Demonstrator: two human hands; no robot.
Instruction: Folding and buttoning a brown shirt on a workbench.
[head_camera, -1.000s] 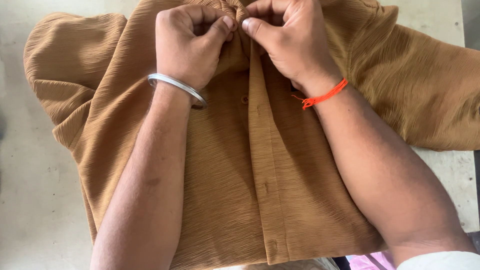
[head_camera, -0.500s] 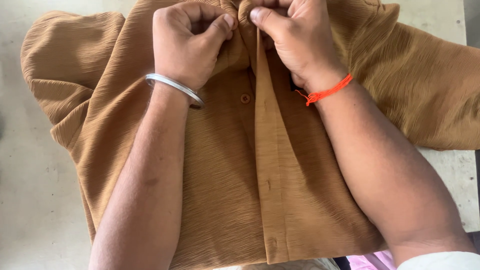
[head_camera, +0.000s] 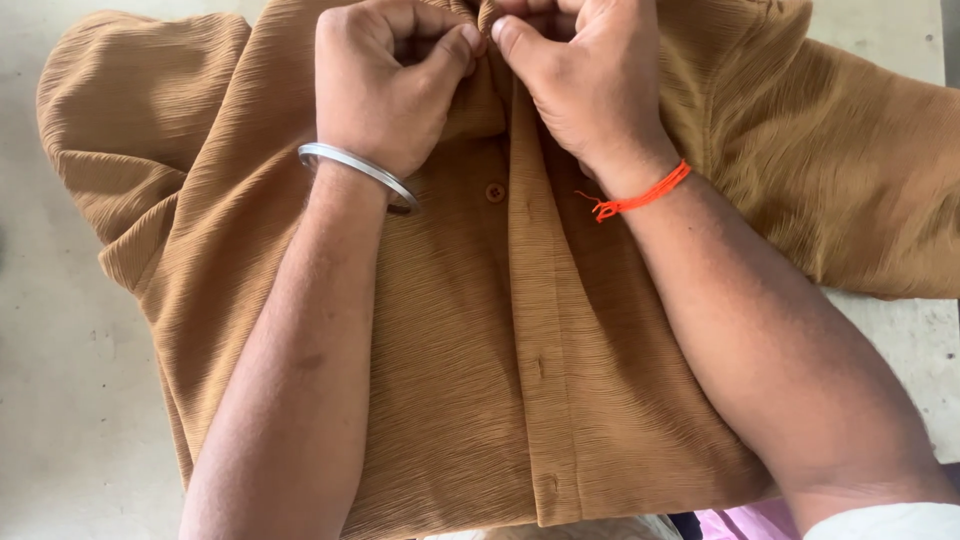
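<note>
A tan ribbed button-up shirt (head_camera: 470, 360) lies front-up on a pale table (head_camera: 60, 420), collar away from me. My left hand (head_camera: 385, 85), with a silver bangle on the wrist, pinches the left side of the shirt front near the collar. My right hand (head_camera: 580, 85), with an orange thread on the wrist, pinches the button placket right beside it. Thumbs and fingers of both hands meet at the top of the placket. One brown button (head_camera: 494, 192) shows just below the hands, uncovered. The collar itself is cut off by the frame's top edge.
The shirt's short sleeves spread out to the left (head_camera: 110, 120) and right (head_camera: 870, 170). Bare table surface shows at the left and at the right edge (head_camera: 910, 350). A bit of pink cloth (head_camera: 740, 525) shows at the bottom edge.
The placket, lifted open half a second ago, lies flatter and closer to the button side now. Both hands have stayed at the collar, shifting only slightly.
</note>
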